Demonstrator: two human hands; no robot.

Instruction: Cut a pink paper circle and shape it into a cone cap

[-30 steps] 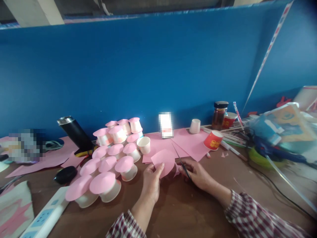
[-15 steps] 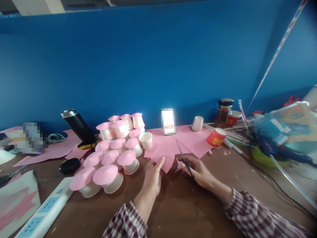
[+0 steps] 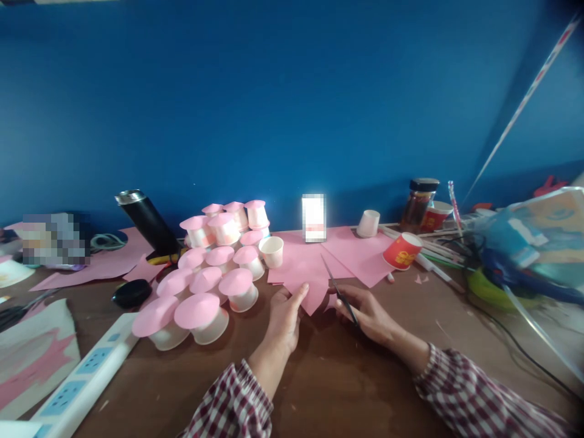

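In the head view, the left hand (image 3: 283, 317) lies low on the brown tabletop (image 3: 337, 383), its fingers (image 3: 298, 294) close together and nearly straight, the thumb tip pressed on the near edge of a pink paper piece (image 3: 310, 286). That piece sits at mid-tabletop, between the two hands, just in front of a larger pink sheet (image 3: 360, 252) spread toward the far blue wall (image 3: 283, 109).

The right hand (image 3: 369, 313) rests just right of the paper piece, fingers curled shut around the handles of a pair of scissors (image 3: 338, 292). The dark blades point up and to the far left, their tip over the pink paper; whether the blades are parted cannot be told. Both forearms wear checked sleeves (image 3: 460, 389).

Left of the hands stands a cluster of white paper cups capped with pink discs (image 3: 214, 283), with one plain white cup (image 3: 274, 250) at its right edge. A black flask (image 3: 148, 222) leans behind them, and a white power strip (image 3: 86, 371) lies at the near left.

On the far right, a red paper cup (image 3: 402, 250) lies tilted and bears yellow characters too blurred to read. A dark-lidded jar (image 3: 418, 204) stands by the wall; its label cannot be read. A small upturned white cup (image 3: 367, 223) sits left of it.
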